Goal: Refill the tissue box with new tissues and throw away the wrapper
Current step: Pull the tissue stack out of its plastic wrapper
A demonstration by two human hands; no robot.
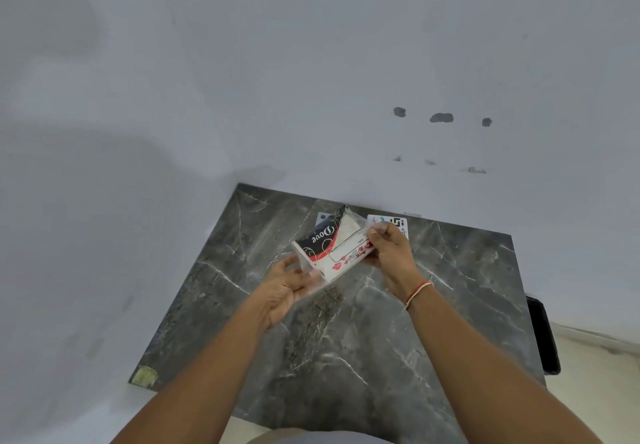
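Observation:
A tissue pack (332, 248) in a black, red and white plastic wrapper is held above the dark marble table (346, 339). My left hand (285, 286) grips its near end, where clear plastic shows. My right hand (389, 248) pinches the far right end of the wrapper. The pack is tilted, its far end raised, and white tissue shows at that end. A white tissue box (398, 223) with dark print lies on the table behind my right hand, mostly hidden.
The table stands against a pale wall (311, 80) at the back and left. A black bin (543, 332) stands on the floor off the table's right edge. A small greenish patch (145, 376) marks the near left corner.

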